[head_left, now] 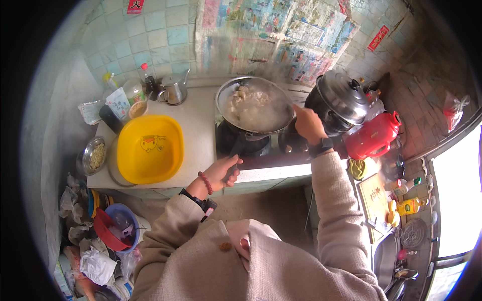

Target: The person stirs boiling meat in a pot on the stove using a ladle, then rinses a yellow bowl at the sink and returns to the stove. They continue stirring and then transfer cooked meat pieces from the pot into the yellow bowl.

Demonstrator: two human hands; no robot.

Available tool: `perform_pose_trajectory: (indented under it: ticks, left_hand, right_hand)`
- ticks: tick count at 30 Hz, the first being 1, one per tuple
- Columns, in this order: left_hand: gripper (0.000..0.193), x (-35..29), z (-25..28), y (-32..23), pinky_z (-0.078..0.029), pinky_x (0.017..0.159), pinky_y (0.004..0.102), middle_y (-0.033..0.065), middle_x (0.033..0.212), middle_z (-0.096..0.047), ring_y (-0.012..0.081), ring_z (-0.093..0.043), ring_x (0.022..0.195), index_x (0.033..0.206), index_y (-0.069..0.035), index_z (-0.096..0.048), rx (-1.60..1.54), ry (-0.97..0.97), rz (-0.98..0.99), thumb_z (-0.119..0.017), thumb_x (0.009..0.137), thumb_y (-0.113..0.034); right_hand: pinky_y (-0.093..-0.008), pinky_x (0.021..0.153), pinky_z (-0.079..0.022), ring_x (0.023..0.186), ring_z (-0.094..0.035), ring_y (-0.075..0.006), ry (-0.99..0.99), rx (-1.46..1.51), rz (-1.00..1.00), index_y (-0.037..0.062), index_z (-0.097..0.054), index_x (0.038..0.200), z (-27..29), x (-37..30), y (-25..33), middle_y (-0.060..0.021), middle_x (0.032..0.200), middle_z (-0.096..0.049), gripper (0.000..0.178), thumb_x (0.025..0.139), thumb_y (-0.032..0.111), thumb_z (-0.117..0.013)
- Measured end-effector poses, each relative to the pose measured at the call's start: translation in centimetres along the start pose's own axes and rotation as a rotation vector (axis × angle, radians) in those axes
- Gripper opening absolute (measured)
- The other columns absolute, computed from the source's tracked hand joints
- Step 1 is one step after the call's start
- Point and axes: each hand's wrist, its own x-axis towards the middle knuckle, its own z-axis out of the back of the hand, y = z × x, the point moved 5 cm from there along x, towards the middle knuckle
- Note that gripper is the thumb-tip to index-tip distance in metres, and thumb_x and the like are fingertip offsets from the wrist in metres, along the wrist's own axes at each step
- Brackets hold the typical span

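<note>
While the left hand (222, 172) is curled tight round the dark handle (235, 150) of the wok (255, 108), gripping it right at the front edge of the surface (198, 128), the right hand (309, 125) sits at the wok's right rim with fingers bunched together, can't tell if it's pinching anything there. So the wok is just beyond the left hand and right beside the right one, sitting on a black burner (246, 140) near the middle of the surface, towards the back wall. It's a wide round metal pan, steaming, full of pale broth with whitish chunks. Its handle runs from the pan straight back toward the person, so the long axis goes front to back. Yellow basin (149, 149) sits well off to its left.
</note>
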Motion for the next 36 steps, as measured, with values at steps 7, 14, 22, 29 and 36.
perform_pose_trajectory:
  ticks: [7,14,22,29,36]
  left_hand:
    - [0.035,0.0,0.0,0.0,-0.032,0.048,0.0227,-0.0004,0.07,-0.048,0.0084,-0.04,0.054,0.109,-0.014,-0.05,0.004,0.008,-0.001,-0.054,0.093,-0.043]
    - [0.034,-0.1,-0.2,-0.1,-0.032,0.048,0.0221,-0.0003,0.07,-0.049,0.0082,-0.041,0.054,0.11,-0.013,-0.049,0.013,-0.006,0.008,-0.054,0.093,-0.042]
    - [0.032,-0.1,-0.2,-0.1,-0.032,0.048,0.023,-0.0005,0.069,-0.049,0.0087,-0.041,0.054,0.11,-0.013,-0.05,0.0,0.001,0.025,-0.054,0.094,-0.04]
    - [0.032,0.0,-0.1,-0.2,-0.032,0.048,0.0233,-0.0007,0.068,-0.048,0.0091,-0.041,0.054,0.109,-0.014,-0.051,0.016,0.0,0.024,-0.054,0.093,-0.041]
    - [0.033,-0.2,-0.1,-0.2,-0.032,0.048,0.0232,-0.0008,0.068,-0.048,0.0089,-0.04,0.053,0.108,-0.014,-0.052,0.015,-0.028,0.038,-0.054,0.093,-0.043]
  right_hand:
    - [-0.0488,0.076,-0.05,0.088,-0.061,-0.0424,0.098,0.04,-0.255,0.0027,-0.055,0.109,-3.6,1.0,-3.6,-0.0229,0.094,-0.063,0.031,0.08,0.002,-0.045]
    - [-0.0398,0.068,-0.05,0.081,-0.063,-0.0337,0.227,0.315,-0.069,-0.0014,-0.061,0.09,-9.0,1.0,-2.9,-0.0194,0.087,-0.065,0.016,0.075,0.003,-0.059]
    - [-0.028,0.039,-0.042,0.054,-0.063,-0.0185,0.558,0.809,-0.363,-0.0068,-0.064,0.094,-4.5,0.2,-0.7,-0.0139,0.071,-0.065,0.023,0.079,-0.002,-0.048]
    - [-0.0306,0.042,-0.046,0.056,-0.064,-0.0184,0.444,0.751,-0.294,-0.0053,-0.063,0.084,-1.5,-1.7,1.2,-0.0125,0.077,-0.065,0.013,0.077,-0.001,-0.052]
    - [-0.0361,0.07,-0.051,0.077,-0.064,-0.0319,0.212,-0.032,0.394,-0.0034,-0.061,0.095,1.3,-3.5,3.9,-0.0138,0.077,-0.063,0.027,0.07,0.007,-0.065]
